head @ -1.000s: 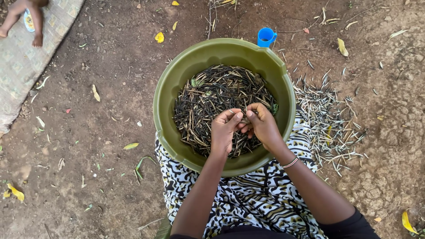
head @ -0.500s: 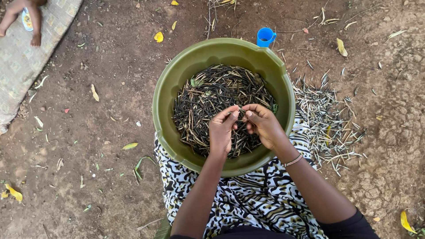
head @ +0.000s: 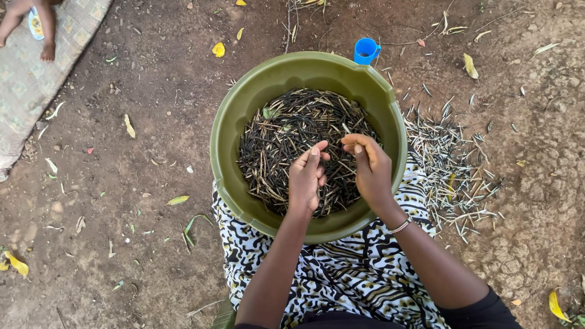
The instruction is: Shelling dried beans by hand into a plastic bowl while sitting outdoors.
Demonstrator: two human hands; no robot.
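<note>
Centre frame, I see both hands over the round olive-green plastic basin (head: 244, 109) of dark dried pods (head: 280, 140), left hand (head: 306, 180) and right hand (head: 372, 167) fingers narrowly pinched on one pod.

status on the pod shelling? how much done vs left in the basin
Done: a spread of pale, emptied pods lies on the dirt to the person's right of the green basin. In hand: the left hand and right hand meet over the basin, fingers pinched on a thin pod. Left: a thick layer of dark pods covers the basin's bottom, so plenty remains.
</note>
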